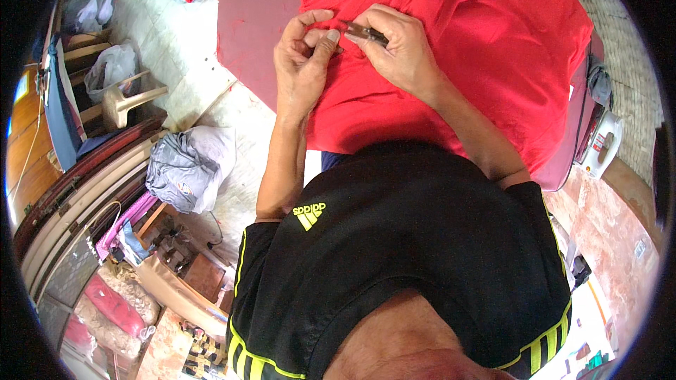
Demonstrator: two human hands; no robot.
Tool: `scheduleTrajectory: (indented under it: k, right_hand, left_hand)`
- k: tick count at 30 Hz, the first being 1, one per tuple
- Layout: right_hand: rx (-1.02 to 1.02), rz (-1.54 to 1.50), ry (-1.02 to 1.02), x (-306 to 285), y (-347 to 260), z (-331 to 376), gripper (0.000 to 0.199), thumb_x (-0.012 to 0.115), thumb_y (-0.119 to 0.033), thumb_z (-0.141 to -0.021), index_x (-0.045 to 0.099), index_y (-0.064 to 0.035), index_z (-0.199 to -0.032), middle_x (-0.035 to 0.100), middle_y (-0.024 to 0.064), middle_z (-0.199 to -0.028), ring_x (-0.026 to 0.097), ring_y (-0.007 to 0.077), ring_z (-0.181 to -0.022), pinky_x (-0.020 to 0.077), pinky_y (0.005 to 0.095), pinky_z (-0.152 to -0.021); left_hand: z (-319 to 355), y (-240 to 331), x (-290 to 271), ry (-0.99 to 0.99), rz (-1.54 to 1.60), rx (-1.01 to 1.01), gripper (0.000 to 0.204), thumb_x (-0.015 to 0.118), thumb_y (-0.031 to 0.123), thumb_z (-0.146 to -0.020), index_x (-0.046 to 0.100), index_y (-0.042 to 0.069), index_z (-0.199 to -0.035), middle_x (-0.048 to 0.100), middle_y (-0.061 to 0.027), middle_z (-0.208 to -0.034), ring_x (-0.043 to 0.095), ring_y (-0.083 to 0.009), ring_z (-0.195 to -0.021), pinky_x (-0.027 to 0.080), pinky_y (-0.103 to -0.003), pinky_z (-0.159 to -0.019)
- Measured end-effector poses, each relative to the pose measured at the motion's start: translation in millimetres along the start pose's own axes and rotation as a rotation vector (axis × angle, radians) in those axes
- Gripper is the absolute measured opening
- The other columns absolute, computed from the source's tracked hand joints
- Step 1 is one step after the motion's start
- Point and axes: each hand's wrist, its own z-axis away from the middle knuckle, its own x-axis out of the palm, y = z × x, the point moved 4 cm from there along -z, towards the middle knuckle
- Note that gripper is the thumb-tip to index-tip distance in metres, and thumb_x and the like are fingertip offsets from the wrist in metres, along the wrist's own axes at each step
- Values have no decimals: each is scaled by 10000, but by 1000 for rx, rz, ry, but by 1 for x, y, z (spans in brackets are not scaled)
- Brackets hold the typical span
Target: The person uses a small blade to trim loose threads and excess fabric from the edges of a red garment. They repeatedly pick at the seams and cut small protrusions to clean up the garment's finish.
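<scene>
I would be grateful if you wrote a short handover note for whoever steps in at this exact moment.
Left hand: thumb and fingers pinch a fold of the red garment.
Right hand: holds a small dark metal clipping tool, its tip at the pinched spot.
Where things are: the garment lies spread on a dark red padded board; a white iron stands at the board's right end.
Done: cannot tell how much of the cloth has been gone over.
Left: likely the work at the pinched spot; the tool is on it now.
</scene>
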Motion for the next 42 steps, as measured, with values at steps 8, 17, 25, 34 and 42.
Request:
scheduleTrajectory:
  k: [8,17,25,34,42]
  right_hand:
    - [117,-284,-26,-4,16,3,238,604,-173,-1005,545,-14,-838,561,-24,-803,511,62,-709,459,240,-641]
    - [159,-195,-78,1,17,5,160,709,-104,-911,631,26,-962,672,39,-832,636,94,-785,532,261,-727]
    - [-103,142,135,1,-23,18,309,837,-128,-785,660,-20,-1013,658,86,-974,671,150,-811,554,289,-751]
    - [76,-271,102,7,4,16,74,673,-44,-906,640,-14,-965,584,-23,-785,545,84,-663,434,247,-568]
    - [389,-561,-77,-15,13,9,126,586,-158,-986,605,-51,-922,542,-47,-810,516,55,-747,441,225,-698]
  left_hand:
    - [1,1,-2,21,68,8,268,638,-22,-933,610,28,-1195,672,3,-793,598,-58,-749,485,-206,-725]
    - [-5,-10,-12,54,127,-59,165,624,7,-949,691,-11,-1099,709,-43,-922,617,-80,-754,510,-216,-725]
    - [-8,-6,-7,4,98,-102,190,618,25,-957,706,-28,-1117,712,-44,-930,615,-79,-746,503,-212,-699]
    - [-13,-4,-7,-240,-295,81,230,745,72,-862,723,22,-1085,548,56,-749,451,-44,-663,400,-213,-619]
    - [-26,-13,-8,-332,-278,-8,193,793,127,-843,727,21,-991,561,52,-771,458,-53,-678,393,-220,-628]
